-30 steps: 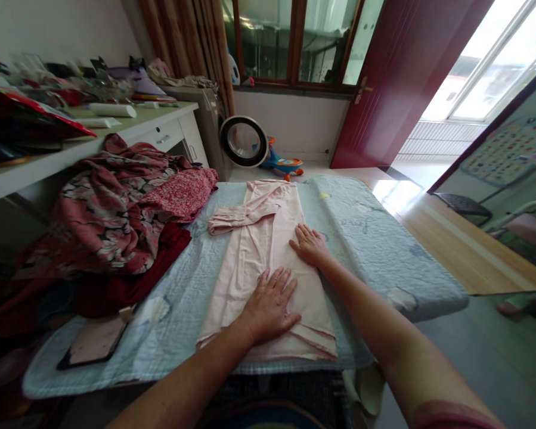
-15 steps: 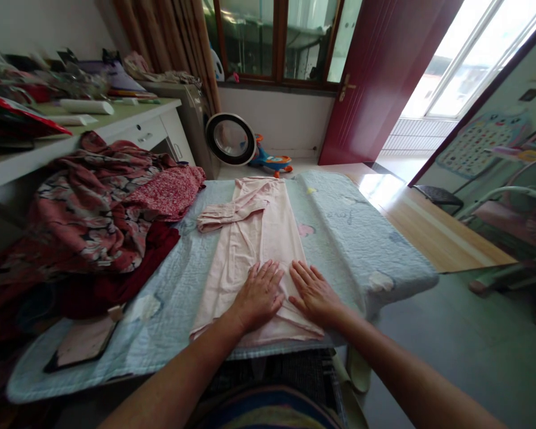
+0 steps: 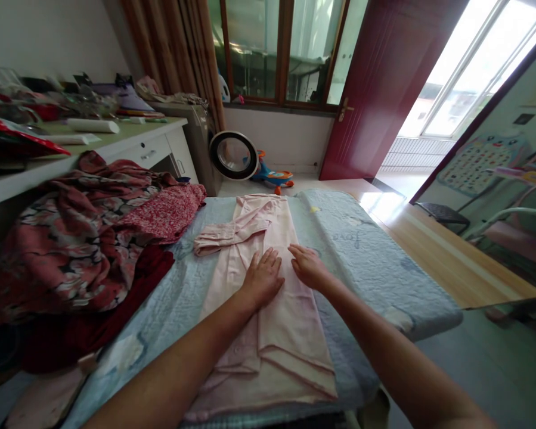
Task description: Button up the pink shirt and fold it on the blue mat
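Observation:
A pale pink long-sleeved shirt (image 3: 290, 322) lies folded lengthwise on a light blue quilted cover (image 3: 352, 262). One sleeve (image 3: 223, 235) is bent across its upper part, with the end sticking out to the left. My left hand (image 3: 264, 277) lies flat on the middle of the shirt, fingers pointing away from me. At the shirt's right edge is my right hand (image 3: 307, 266), its fingers stretched towards the left hand and touching or just over the cloth. Neither hand visibly grips the fabric. Creases and layered hems show at the near end.
A heap of floral and dark red clothes (image 3: 84, 232) covers the left side, with a phone-like pink case (image 3: 44, 399) near it. Beyond stand a cluttered white desk (image 3: 155, 155), a front-loading washer with its round door (image 3: 234, 156) open, a toy car (image 3: 272, 176) and a red door (image 3: 375, 89).
Both hands have slid away from me along the shirt, towards its sleeve. The right hand has turned inward, and the near hem is now uncovered. The camera view has tilted slightly.

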Demonstrator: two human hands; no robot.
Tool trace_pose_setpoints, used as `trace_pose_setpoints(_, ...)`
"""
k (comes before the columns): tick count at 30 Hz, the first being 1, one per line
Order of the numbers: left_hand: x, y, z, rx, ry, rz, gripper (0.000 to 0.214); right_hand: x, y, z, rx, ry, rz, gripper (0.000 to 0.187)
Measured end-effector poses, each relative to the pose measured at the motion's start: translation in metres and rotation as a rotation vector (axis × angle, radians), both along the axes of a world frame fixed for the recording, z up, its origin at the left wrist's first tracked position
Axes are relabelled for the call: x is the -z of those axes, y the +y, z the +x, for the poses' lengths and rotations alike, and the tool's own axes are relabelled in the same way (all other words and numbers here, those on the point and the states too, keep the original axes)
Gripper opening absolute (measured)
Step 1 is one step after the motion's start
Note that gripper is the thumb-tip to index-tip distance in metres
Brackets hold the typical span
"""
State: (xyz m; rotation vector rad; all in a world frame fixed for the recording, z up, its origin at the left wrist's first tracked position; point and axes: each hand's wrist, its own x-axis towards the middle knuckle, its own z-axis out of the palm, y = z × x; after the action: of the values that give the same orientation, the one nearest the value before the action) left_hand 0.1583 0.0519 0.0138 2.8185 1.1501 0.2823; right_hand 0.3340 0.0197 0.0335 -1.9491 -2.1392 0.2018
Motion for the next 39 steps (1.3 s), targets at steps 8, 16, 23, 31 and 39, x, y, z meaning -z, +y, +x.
trace_pose_setpoints(8, 0.037, 0.01, -0.007, -0.021, -0.018, 0.024, 0.06, 0.049, 0.124, -0.002, 0.202, -0.039, -0.002, 0.048)
trace_pose_setpoints(16, 0.02, 0.015, -0.005, -0.005, -0.062, -0.045, 0.055, 0.06, 0.189, 0.02, 0.314, -0.006, -0.023, 0.057)
trace_pose_setpoints(23, 0.012, 0.022, -0.007, 0.001, -0.078, -0.104, 0.041, 0.059, 0.206, 0.026, 0.335, -0.026, 0.038, 0.052)
trace_pose_setpoints(31, -0.032, 0.052, 0.019, 0.015, 0.119, -0.163, 0.026, 0.049, 0.188, 0.019, 0.259, -0.078, 0.095, 0.03)
trace_pose_setpoints(39, 0.017, 0.128, 0.04, -0.217, -0.118, 0.049, 0.044, 0.059, 0.197, 0.022, 0.198, -0.076, 0.101, 0.043)
